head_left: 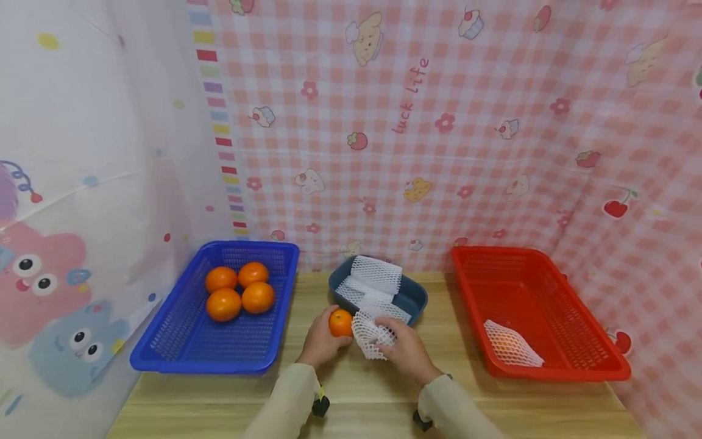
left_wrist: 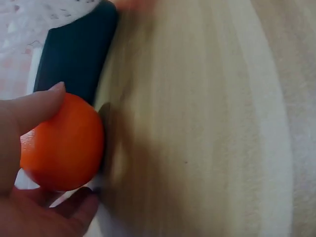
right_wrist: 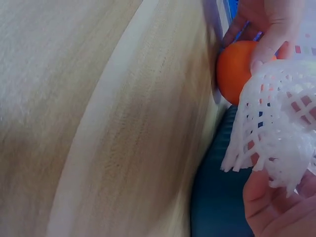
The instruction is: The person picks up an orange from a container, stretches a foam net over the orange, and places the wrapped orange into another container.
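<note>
Just in front of the teal tray (head_left: 419,297), my left hand (head_left: 320,342) grips an orange (head_left: 340,323) from its left side. In the left wrist view, the thumb lies over the top of the orange (left_wrist: 71,143) and the fingers curl beneath it. My right hand (head_left: 410,352) holds a white foam net sleeve (head_left: 364,336) close to the orange's right side. The right wrist view shows the net (right_wrist: 276,118) bunched over the right fingers, its open mesh end overlapping the orange (right_wrist: 236,71). More white net sleeves (head_left: 377,274) lie in the tray.
On the left stands a blue basket (head_left: 205,367) with several bare oranges (head_left: 223,305). A red basket (head_left: 554,372) stands on the right, with a net-wrapped orange (head_left: 507,344) near its front left corner. A pink checked cloth (head_left: 384,201) hangs behind the wooden table (head_left: 362,399).
</note>
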Tool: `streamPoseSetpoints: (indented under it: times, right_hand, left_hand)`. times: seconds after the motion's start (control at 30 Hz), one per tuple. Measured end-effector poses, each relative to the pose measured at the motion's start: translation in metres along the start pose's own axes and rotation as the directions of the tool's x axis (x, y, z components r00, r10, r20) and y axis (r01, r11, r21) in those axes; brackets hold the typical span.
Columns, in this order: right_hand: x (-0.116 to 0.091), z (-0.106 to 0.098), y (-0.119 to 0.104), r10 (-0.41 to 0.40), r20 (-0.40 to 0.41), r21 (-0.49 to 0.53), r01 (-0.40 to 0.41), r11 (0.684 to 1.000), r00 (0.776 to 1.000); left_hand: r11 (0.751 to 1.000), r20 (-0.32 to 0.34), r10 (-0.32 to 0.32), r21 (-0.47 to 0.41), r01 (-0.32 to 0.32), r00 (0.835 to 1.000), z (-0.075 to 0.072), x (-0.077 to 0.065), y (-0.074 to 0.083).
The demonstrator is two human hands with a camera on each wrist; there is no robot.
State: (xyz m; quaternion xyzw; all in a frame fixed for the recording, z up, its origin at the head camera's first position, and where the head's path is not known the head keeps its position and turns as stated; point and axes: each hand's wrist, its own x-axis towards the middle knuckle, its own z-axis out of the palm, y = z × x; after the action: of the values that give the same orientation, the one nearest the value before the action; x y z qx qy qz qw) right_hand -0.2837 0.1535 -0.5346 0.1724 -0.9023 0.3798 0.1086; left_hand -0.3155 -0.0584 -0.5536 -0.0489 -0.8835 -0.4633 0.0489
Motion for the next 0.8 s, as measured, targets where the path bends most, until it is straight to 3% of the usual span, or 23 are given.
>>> streamPoseSetpoints:
  times: [0.13, 0.23, 0.3, 0.37, 0.47, 0.53, 0.63, 0.8]
  right_hand:
    - [0.000, 0.002, -0.005, -0.001, 0.026, -0.034, 0.002, 0.999, 1.000]
    - [0.000, 0.003, -0.006, -0.017, 0.018, -0.102, 0.019, 0.995, 1.000]
    - [0.001, 0.004, -0.006, -0.028, 0.009, -0.141, 0.029, 0.990, 1.000]
    - [0.002, 0.005, -0.006, -0.041, 0.007, -0.174, 0.041, 0.984, 0.999]
    - [0.003, 0.007, -0.007, -0.043, 0.019, -0.190, 0.045, 0.981, 0.999]
    - [0.003, 0.009, -0.008, -0.029, 0.032, -0.193, 0.034, 0.981, 0.999]
    - [0.005, 0.011, -0.011, -0.005, 0.042, -0.191, 0.013, 0.982, 0.999]
    - [0.008, 0.015, -0.019, -0.003, 0.025, -0.172, 0.008, 0.985, 1.000]
  left_hand:
    - [0.995, -0.097, -0.082, -0.063, 0.076, 0.992, -0.004, -0.003, -0.004]
    - [0.964, -0.179, -0.166, -0.235, 0.121, 0.970, -0.012, -0.004, 0.003]
    - [0.916, -0.220, -0.199, -0.387, 0.102, 0.955, -0.018, -0.004, 0.012]
    - [0.850, -0.239, -0.201, -0.525, 0.048, 0.950, -0.025, -0.005, 0.023]
    - [0.753, -0.214, -0.174, -0.658, -0.010, 0.961, -0.033, -0.009, 0.037]
    - [0.714, -0.163, -0.131, -0.699, -0.021, 0.978, -0.036, -0.012, 0.043]
    - [0.705, -0.061, -0.069, -0.709, 0.005, 0.996, -0.037, -0.018, 0.049]
    - [0.778, 0.084, 0.010, -0.626, 0.045, 0.996, -0.035, -0.025, 0.046]
